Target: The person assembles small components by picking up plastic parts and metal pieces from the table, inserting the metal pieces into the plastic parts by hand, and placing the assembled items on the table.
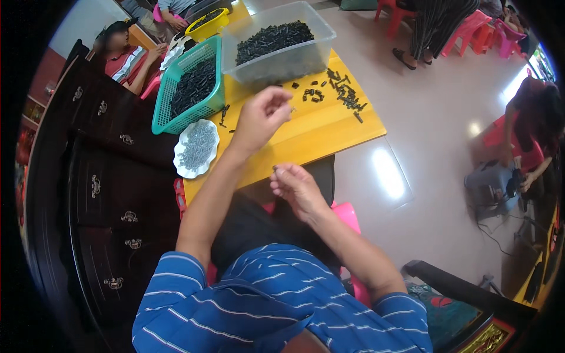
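My left hand [263,119] is over the yellow table [312,130] with its fingers curled in. Something tiny shows at its fingertips, too small to name. Nearer my body, just off the table's front edge, my right hand [299,189] pinches a small dark piece between thumb and forefinger. Loose black parts [346,91] lie in a strip on the right of the table, with a few short black pieces [313,95] beside them. Left of my left forearm, a white scalloped plate [179,154] holds many small silvery pieces [198,146].
A clear plastic bin [279,66] and a green basket [219,70], both full of black parts, stand at the table's far side. A yellow basin [219,22] is beyond. Dark drawers [106,170] line the left. Other people sit around; one at right handles a grey box [491,191].
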### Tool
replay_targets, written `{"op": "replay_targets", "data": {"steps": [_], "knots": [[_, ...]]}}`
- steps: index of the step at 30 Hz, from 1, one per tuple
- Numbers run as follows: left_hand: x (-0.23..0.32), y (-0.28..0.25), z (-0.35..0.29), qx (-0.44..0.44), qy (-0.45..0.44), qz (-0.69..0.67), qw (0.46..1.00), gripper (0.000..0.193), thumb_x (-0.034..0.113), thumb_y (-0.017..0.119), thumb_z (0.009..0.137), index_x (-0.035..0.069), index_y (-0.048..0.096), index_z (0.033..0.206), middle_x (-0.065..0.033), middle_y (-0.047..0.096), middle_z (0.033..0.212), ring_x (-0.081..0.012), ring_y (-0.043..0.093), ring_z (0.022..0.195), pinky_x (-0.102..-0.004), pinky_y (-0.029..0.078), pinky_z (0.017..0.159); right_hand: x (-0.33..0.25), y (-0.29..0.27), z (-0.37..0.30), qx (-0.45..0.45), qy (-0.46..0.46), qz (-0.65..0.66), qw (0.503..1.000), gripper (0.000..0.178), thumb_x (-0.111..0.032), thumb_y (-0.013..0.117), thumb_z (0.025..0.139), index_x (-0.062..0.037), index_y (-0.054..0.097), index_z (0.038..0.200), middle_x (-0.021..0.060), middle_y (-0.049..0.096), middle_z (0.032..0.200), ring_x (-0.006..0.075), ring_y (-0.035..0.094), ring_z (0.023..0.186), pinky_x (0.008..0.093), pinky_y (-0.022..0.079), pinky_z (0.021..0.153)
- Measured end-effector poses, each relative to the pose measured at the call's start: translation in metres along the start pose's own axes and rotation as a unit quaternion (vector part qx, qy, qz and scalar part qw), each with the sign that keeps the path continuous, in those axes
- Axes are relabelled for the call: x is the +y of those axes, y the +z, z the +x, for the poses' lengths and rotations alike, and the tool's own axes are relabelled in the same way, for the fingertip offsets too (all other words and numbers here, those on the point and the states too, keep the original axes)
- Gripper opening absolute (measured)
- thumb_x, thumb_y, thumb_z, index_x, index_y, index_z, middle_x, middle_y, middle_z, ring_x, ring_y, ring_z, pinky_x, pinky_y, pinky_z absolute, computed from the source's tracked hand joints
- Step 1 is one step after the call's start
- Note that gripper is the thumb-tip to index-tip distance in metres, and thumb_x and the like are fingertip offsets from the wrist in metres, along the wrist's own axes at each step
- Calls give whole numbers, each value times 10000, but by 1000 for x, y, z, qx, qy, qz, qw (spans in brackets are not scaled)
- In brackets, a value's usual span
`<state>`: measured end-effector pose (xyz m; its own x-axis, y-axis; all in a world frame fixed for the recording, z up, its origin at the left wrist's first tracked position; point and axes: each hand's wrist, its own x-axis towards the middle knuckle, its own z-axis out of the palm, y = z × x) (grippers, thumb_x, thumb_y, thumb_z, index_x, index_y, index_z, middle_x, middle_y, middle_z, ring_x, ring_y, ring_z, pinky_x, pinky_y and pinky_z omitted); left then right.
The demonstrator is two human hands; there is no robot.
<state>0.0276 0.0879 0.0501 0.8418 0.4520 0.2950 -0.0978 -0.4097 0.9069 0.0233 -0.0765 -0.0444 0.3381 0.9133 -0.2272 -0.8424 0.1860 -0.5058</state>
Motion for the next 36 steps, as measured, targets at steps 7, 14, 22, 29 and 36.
{"op": "replay_targets", "data": {"steps": [7,14,22,29,36], "knots": [[30,23,-128,-2,1,118,993,152,-6,665,846,25,663,995,-57,658,841,-127,643,739,-277,512,660,-4,-19,6,-31,-53,129,990,182,-258,671,959,-108,608,1042,24,674,960,144,643,915,313,528,850],[3,42,-152,-8,103,217,971,110,20,675,804,49,639,903,-138,639,858,-342,638,817,-408,514,728,0,-18,5,9,-19,144,989,169,-228,714,927,-110,625,1009,33,679,940,195,639,948,333,528,877],[1,32,-160,-56,124,234,963,119,-24,653,806,12,669,918,-133,655,916,-336,646,884,-398,521,799,4,-22,7,-20,9,177,984,120,-201,699,930,-111,662,1000,37,684,946,204,629,949,347,534,868],[1,32,-164,4,120,209,970,143,-34,642,806,19,678,933,-129,662,873,-312,659,822,-377,530,763,5,-16,4,-51,14,134,990,169,-217,688,945,-123,607,1059,24,662,982,160,626,925,315,522,866],[16,-3,-160,133,-20,109,985,186,9,651,887,5,642,1073,-111,715,913,-171,711,798,-292,562,702,-1,-3,-5,-31,-18,-36,999,211,-242,679,950,-100,596,1082,31,672,952,139,636,895,294,504,840]]}}
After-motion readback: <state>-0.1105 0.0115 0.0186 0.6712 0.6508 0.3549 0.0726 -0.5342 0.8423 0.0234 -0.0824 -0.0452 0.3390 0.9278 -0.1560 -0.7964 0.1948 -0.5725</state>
